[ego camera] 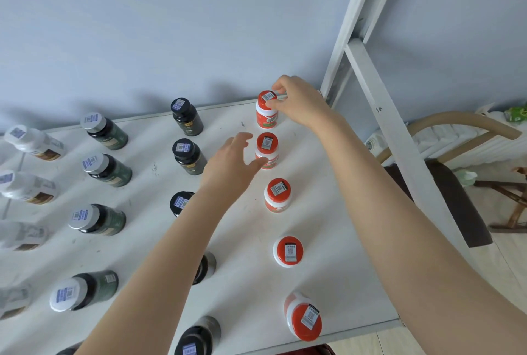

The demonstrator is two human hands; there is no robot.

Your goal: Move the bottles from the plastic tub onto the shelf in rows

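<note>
Bright, even daylight; soft shadows; left edge blurred, wide-angle bending.

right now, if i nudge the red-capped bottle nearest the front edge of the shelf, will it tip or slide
Probably slides rather than tips: the front red-capped bottle looks squat and wide. It stands close to the shelf edge, so a push towards you could drop it. Knocked over, its round body would likely roll.

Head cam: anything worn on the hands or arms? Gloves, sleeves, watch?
Nothing worn shows. Left hand and right hand are bare: no gloves, no rings visible. Left forearm and right forearm are bare to the frame edge: no sleeve, watch or band.
</note>
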